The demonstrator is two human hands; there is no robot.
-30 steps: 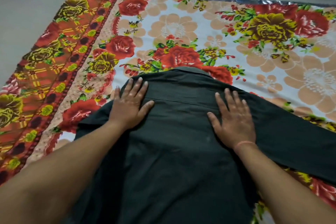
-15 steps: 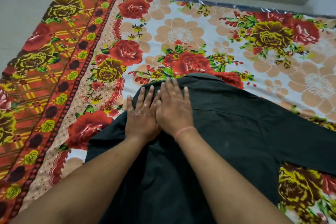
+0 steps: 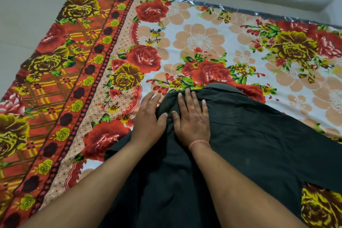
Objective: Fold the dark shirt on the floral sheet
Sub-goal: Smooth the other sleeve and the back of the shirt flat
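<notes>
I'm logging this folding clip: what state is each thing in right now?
dark shirt: lying spread on the sheet, collar at the far side
floral sheet: laid flat on the floor
left hand: fingers straight, resting at the shirt's edge
right hand: palm flat, pressing the shirt

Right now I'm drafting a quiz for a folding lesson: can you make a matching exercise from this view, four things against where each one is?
Things:
1. left hand
2. right hand
3. dark shirt
4. floral sheet

Places:
A. spread over the pale floor
B. flat on the shirt, with a thread band at the wrist
C. at the shirt's left edge, fingers out over the sheet
D. lying on the sheet, under both hands

Pairs: 1-C, 2-B, 3-D, 4-A
</notes>
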